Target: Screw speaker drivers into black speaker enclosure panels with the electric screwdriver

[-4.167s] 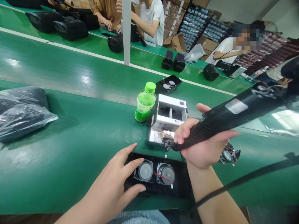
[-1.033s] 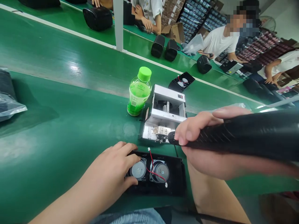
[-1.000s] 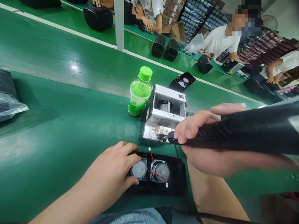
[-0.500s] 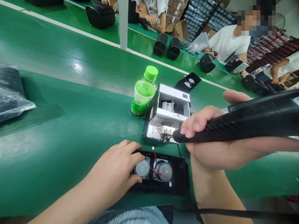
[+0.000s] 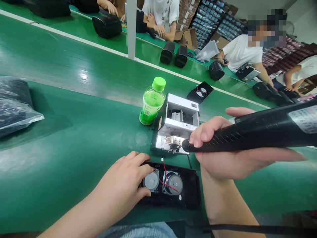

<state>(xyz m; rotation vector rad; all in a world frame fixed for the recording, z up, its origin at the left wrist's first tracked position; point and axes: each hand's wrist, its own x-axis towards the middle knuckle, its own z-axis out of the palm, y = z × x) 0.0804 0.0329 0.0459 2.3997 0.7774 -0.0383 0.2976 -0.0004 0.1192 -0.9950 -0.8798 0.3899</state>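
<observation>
A black panel (image 5: 190,195) with two round speaker drivers and a red wire lies at the near edge of the green bench. My left hand (image 5: 122,185) rests on its left end, fingers spread over the left driver (image 5: 151,180). My right hand (image 5: 223,155) is wrapped round a black electric screwdriver (image 5: 257,130). The tool's tip touches the front of a white screw feeder box (image 5: 177,127) just behind the panel.
A green-capped bottle (image 5: 151,102) stands left of the box. A plastic bag of black parts (image 5: 15,107) lies at far left. Another open speaker panel (image 5: 200,92) sits on the belt (image 5: 74,72). Black speakers (image 5: 173,54), a white post (image 5: 131,29) and other seated people are beyond.
The screwdriver's rear end has dropped from its raised slant to nearly level, its tip staying at the feeder box. My left hand has curled closer onto the left driver.
</observation>
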